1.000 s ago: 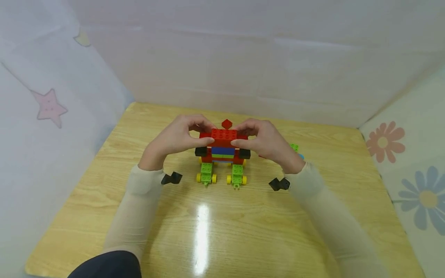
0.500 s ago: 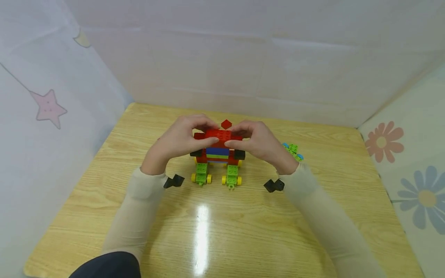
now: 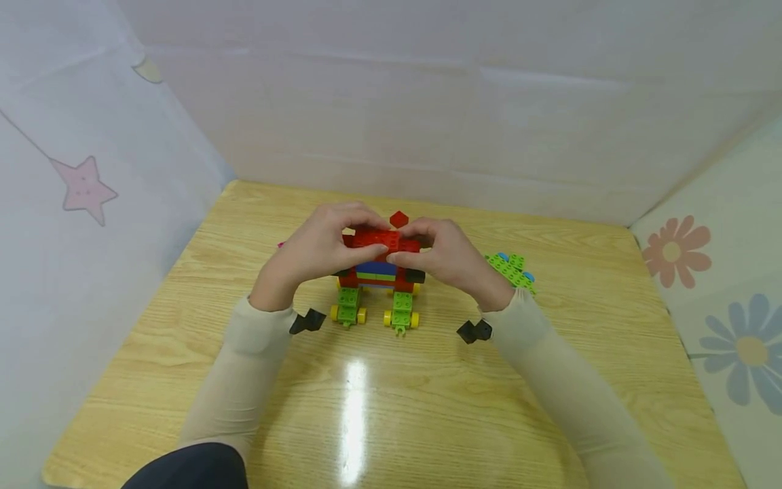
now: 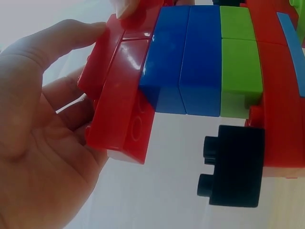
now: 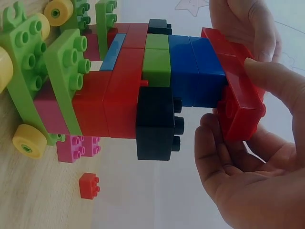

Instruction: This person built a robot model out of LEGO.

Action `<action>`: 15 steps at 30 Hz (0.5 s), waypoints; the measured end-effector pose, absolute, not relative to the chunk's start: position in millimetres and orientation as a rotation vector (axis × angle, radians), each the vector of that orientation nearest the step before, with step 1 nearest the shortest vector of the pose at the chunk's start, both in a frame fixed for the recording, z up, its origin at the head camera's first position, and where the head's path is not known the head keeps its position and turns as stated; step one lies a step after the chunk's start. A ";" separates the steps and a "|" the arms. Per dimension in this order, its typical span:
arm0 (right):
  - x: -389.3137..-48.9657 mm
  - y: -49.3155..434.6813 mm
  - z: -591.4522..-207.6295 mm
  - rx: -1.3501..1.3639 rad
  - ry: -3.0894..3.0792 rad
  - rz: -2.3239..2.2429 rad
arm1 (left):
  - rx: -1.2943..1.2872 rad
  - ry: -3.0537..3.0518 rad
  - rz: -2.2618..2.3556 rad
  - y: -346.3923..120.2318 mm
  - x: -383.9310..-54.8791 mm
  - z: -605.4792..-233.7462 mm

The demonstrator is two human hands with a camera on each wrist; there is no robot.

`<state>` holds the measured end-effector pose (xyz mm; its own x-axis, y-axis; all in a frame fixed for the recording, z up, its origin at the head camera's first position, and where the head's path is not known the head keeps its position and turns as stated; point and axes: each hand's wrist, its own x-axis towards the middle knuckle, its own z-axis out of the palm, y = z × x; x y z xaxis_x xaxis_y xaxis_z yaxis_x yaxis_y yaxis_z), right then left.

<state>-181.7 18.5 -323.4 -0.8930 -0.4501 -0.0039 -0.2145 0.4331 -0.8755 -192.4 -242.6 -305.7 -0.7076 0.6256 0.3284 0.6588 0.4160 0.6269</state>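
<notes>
A toy figure of building bricks (image 3: pixel 375 267) stands on two green wheeled bases (image 3: pixel 401 312) with yellow wheels. Its body stacks red, lime green and blue bricks (image 4: pixel 167 57), and black bricks (image 5: pixel 155 124) jut out at the sides. Across the top lie red bricks (image 4: pixel 121 95), the upper one crossing above the lower. My left hand (image 3: pixel 326 239) grips these red bricks from the left, thumb in front and fingers behind. From the right, my right hand (image 3: pixel 451 261) holds the same top, its thumb against the front and fingers curled beneath the overhanging red end.
Behind the figure lies a small red brick (image 3: pixel 399 219). A lime green brick piece (image 3: pixel 513 272) with blue round parts sits to the right on the wooden table (image 3: pixel 427 421). Pink bricks (image 5: pixel 74 149) show low beside the base. A white cloth wall (image 3: pixel 397 122) closes off the back.
The figure has shifted a little to the left with both hands on its top. The right hand has come closer to the left, uncovering the lime green piece on the right.
</notes>
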 end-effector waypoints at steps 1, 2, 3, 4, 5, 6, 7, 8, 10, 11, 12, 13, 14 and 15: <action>-181.4 18.5 -323.4 -0.578 2.446 -1.449 | -1.185 -2.608 -1.185 -242.8 -192.6 -306.0; -181.2 18.6 -323.6 -0.574 2.440 -1.454 | -1.186 -2.610 -1.186 -242.9 -193.0 -306.3; -181.0 19.0 -323.8 -0.572 2.436 -1.459 | -1.185 -2.612 -1.190 -243.2 -193.4 -306.8; -180.9 19.5 -324.2 -0.569 2.428 -1.468 | -1.182 -2.616 -1.193 -243.3 -193.6 -307.1; -180.7 20.3 -324.7 -0.568 2.423 -1.479 | -1.182 -2.618 -1.193 -243.5 -193.8 -307.2; -180.4 21.2 -325.0 -0.573 2.414 -1.494 | -1.183 -2.622 -1.194 -243.7 -193.9 -307.2; -180.0 22.4 -325.3 -0.576 2.403 -1.510 | -1.181 -2.629 -1.198 -243.9 -193.9 -307.1; -179.6 23.6 -325.3 -0.581 2.390 -1.527 | -1.181 -2.633 -1.199 -244.3 -194.0 -307.0; -178.6 26.4 -324.8 -0.591 2.377 -1.555 | -1.177 -2.643 -1.203 -245.1 -193.4 -306.0; -178.1 27.8 -324.2 -0.593 2.372 -1.568 | -1.173 -2.647 -1.199 -245.5 -193.2 -305.5; -177.7 29.2 -323.3 -0.591 2.368 -1.580 | -1.168 -2.652 -1.200 -246.0 -193.1 -304.9; -177.4 30.6 -322.5 -0.584 2.366 -1.588 | -1.162 -2.656 -1.197 -246.5 -193.1 -304.5; -177.2 32.0 -321.7 -0.576 2.367 -1.598 | -1.158 -2.658 -1.193 -247.0 -192.9 -303.8; -177.3 33.5 -321.3 -0.568 2.370 -1.604 | -1.151 -2.664 -1.186 -247.6 -193.0 -303.3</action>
<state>-177.3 33.5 -321.3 -0.9001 -0.4345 0.0311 -0.1905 0.3283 -0.9252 -193.0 -247.6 -303.3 -0.7302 0.6216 0.2836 0.6266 0.4438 0.6406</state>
